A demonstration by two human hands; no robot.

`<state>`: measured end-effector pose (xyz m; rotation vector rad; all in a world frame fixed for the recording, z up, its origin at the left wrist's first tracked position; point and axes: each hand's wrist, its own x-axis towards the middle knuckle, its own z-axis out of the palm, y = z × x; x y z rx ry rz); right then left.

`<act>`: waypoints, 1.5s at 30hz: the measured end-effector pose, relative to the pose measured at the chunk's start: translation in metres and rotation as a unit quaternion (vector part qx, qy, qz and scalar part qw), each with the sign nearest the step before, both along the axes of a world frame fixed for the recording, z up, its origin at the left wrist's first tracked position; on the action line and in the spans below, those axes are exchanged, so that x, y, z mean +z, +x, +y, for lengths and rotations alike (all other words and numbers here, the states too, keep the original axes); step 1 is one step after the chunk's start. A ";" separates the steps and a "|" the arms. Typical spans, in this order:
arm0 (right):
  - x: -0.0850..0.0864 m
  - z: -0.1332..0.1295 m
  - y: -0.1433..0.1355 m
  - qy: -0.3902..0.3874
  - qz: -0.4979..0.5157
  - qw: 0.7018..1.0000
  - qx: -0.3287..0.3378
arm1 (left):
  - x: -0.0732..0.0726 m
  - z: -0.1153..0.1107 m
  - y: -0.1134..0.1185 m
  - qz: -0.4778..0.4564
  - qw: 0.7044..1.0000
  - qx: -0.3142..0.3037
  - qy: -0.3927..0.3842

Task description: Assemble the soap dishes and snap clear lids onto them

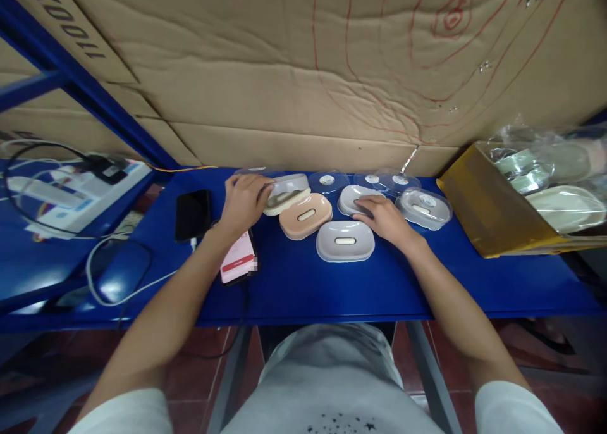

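Observation:
My left hand (245, 200) is at the left edge of a cream soap dish (287, 193), its fingers curved over the rim. On the right, my right hand (383, 216) touches a grey soap dish (355, 197) with its fingers. A peach soap dish (306, 216) lies between the hands, overlapping the cream one. Nearer to me sits another grey dish (345, 240) with a white oval piece in its middle. Right of my right hand is a dish under a clear cover (423, 207). Clear lids (328, 181) with round labels lie behind the dishes.
A phone with a pink screen (238, 257) lies under my left wrist, and a dark phone (192, 215) is further left. Cables and a power strip (95, 197) are at the far left. An open box (478, 212) holding wrapped dishes stands right. Cardboard (265, 61) rises behind.

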<state>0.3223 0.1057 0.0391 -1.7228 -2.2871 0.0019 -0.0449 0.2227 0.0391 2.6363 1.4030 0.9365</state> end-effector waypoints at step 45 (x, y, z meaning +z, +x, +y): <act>0.037 -0.060 -0.042 -0.056 0.075 0.975 0.203 | 0.011 -0.053 0.041 0.058 0.984 -0.166 -0.012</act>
